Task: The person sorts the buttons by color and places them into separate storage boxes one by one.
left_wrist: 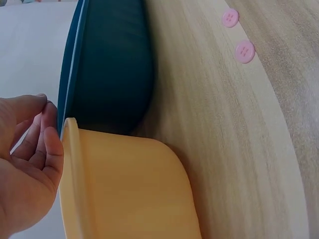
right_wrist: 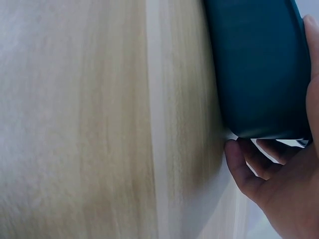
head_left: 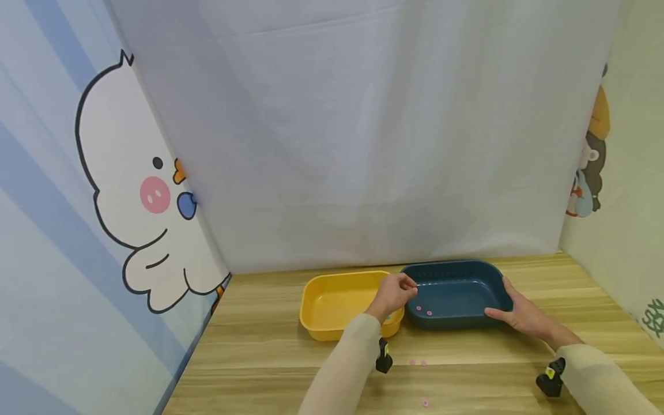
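Observation:
My left hand point(head_left: 392, 295) is over the right end of the yellow bin point(head_left: 311, 305), its fingers reaching toward the near left part of the dark teal bin point(head_left: 459, 324). In the left wrist view, the thumb and index fingertip of the left hand point(left_wrist: 30, 164) meet, and nothing shows between them. My right hand point(head_left: 526, 314) holds the right end of the teal bin, thumb at the near corner and a finger along the side rim. Curled fingers point(right_wrist: 241, 172) lie against its end in the right wrist view. Two pink buttons point(head_left: 429, 313) lie inside the teal bin.
Two pink four-hole buttons point(left_wrist: 244, 52) lie on the wooden table in front of the bins, with another pink button point(head_left: 425, 403) nearer the front. The bins stand side by side near a pale curtain point(head_left: 363, 144). Something small and bluish point(head_left: 389, 317) shows inside the yellow bin.

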Tool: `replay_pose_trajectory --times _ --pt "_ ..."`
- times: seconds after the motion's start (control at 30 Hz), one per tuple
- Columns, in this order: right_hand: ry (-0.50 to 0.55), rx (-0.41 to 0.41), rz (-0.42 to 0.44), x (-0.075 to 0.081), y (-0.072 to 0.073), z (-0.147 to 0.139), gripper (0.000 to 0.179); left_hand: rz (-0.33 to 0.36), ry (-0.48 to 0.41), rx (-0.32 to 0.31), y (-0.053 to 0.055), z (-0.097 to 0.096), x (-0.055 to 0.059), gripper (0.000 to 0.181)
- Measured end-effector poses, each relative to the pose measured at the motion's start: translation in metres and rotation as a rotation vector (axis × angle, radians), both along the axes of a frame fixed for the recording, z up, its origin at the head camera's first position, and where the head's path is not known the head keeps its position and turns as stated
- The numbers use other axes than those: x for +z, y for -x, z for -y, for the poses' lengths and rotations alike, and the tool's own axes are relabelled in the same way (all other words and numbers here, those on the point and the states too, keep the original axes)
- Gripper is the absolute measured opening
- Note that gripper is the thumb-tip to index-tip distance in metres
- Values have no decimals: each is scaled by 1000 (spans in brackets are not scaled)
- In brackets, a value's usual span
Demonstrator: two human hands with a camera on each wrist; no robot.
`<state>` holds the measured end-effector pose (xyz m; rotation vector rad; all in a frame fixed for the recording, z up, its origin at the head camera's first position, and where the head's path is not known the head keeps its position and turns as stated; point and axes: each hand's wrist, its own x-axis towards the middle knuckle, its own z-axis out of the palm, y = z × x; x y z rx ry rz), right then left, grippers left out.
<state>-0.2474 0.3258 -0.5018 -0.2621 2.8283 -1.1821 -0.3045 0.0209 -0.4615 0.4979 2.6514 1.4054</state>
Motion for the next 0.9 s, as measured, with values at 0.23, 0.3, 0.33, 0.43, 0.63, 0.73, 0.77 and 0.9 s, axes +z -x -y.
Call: replay_pose_trajectory --times 0.23,0.3,0.33,0.43,0.63,0.73,0.77,0.9 --pt "13 -8 -3 1 0 1 107 2 -34 35 4 -2 -6 4" --pt "15 -10 -2 1 0 2 107 6 -41 42 5 -2 -6 4" --pt "15 -10 -3 2 0 2 107 10 -45 46 6 -1 -6 4" --pt "14 -9 -1 3 0 2 107 32 -56 64 6 -2 -7 4" --pt "14 -7 1 2 -1 2 107 64 -73 90 6 -2 -8 4" --pt "17 -7 -1 1 0 2 107 82 -86 101 5 -2 -7 4" --pt "16 -6 -1 1 0 2 107 79 -86 100 5 -2 -7 4" --pt "18 -8 -3 1 0 2 107 73 -99 99 5 -2 -8 5"
